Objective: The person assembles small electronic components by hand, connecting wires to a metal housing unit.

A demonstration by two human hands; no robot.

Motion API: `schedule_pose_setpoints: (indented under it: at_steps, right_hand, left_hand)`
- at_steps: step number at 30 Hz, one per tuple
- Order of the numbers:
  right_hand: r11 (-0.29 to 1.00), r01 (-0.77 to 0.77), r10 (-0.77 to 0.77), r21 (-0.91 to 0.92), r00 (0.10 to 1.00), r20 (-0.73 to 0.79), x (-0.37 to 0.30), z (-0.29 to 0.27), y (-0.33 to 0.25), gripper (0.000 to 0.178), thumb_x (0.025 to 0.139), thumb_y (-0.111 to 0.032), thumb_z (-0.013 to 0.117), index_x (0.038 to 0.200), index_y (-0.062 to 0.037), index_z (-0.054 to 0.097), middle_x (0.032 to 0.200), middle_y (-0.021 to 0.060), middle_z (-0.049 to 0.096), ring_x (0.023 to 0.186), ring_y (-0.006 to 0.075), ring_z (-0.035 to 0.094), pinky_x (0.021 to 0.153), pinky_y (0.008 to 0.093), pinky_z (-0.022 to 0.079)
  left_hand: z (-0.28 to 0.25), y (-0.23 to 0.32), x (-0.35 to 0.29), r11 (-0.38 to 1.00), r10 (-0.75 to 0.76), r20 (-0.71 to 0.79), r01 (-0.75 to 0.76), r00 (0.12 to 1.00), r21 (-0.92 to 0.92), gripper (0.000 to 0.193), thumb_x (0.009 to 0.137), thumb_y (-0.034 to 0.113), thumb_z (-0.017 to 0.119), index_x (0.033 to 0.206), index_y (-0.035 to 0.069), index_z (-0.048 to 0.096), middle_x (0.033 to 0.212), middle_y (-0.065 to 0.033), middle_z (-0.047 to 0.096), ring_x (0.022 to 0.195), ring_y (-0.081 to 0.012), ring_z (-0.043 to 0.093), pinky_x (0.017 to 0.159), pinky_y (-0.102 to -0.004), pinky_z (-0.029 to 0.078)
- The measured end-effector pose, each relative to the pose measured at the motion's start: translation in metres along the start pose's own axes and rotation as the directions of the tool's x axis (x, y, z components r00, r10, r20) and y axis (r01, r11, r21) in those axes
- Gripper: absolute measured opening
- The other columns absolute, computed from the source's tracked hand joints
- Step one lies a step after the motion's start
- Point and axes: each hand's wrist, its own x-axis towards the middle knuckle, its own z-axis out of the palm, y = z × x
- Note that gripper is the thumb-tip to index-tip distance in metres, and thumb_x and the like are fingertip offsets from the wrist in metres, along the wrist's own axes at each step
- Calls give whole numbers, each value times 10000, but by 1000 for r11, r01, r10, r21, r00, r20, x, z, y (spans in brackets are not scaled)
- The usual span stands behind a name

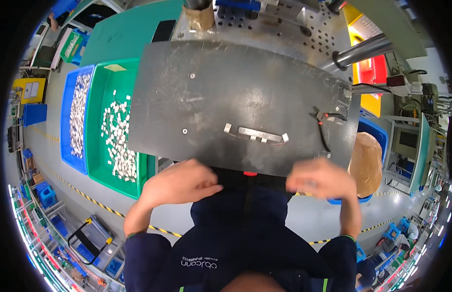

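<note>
My left hand (179, 184) is in the air just off the near edge of the dark metal plate (226, 78). Its fingers look partly curled, but motion smears them. At the right of the same edge, my right hand (323, 179) is blurred too, with its fingers bent downward. I see no object in either hand, though the blur hides the fingertips. Between the hands and a little farther off lies a small metal bar (260, 133) with a thin cable and white connectors around it. Cutting pliers (322, 124) with red and black handles rest on the plate's right side.
Left of the plate stand a green bin (97, 160) of white connectors and a blue bin (65, 117) packed with small pale parts. A blue tub with brown lining paper (366, 160) is at the right. Behind lies a perforated metal table (269, 29) with a steel post (364, 51).
</note>
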Motion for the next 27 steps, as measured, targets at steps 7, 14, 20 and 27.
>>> schedule_pose_setpoints:
  at_steps: [7, 14, 20, 27]
  right_hand:
    - [552, -834, 812, -4, 539, -225, -105, 142, 53, 130, 988, -93, 677, 982, 29, 722, 756, 123, 736, 691, 279, 733, 655, 364, 556]
    - [703, -517, 683, 489, 299, -666, -82, 169, 83, 285, 1027, -62, 609, 814, 101, 704, 735, 148, 753, 533, 199, 697, 549, 303, 535]
    - [560, -676, 814, 478, 343, -469, -71, 139, 44, 292, 1052, -115, 610, 847, 74, 697, 678, 123, 716, 485, 173, 651, 517, 314, 509]
    - [852, -394, 515, 346, 748, -418, 3, 105, -7, 281, 1065, -194, 628, 896, 22, 692, 655, 119, 680, 540, 207, 662, 535, 355, 483]
  left_hand:
    - [72, -92, -26, 996, -85, -564, 83, 821, -29, 307, 947, 233, 779, 879, -64, 739, 876, -199, 762, 809, -372, 740, 741, -429, 569]
    - [88, -134, -20, 972, -218, -596, 115, 773, -206, 217, 957, 158, 744, 929, -54, 781, 726, -164, 745, 645, -268, 725, 635, -348, 542]
    - [74, -97, -22, 942, -328, -471, 323, 818, -95, 186, 962, 136, 741, 917, -39, 784, 649, -127, 712, 567, -189, 688, 560, -313, 503]
    - [50, -11, 15, 995, 47, -597, -89, 801, -40, 69, 934, 95, 776, 930, 26, 781, 696, -89, 672, 496, -213, 582, 547, -320, 456]
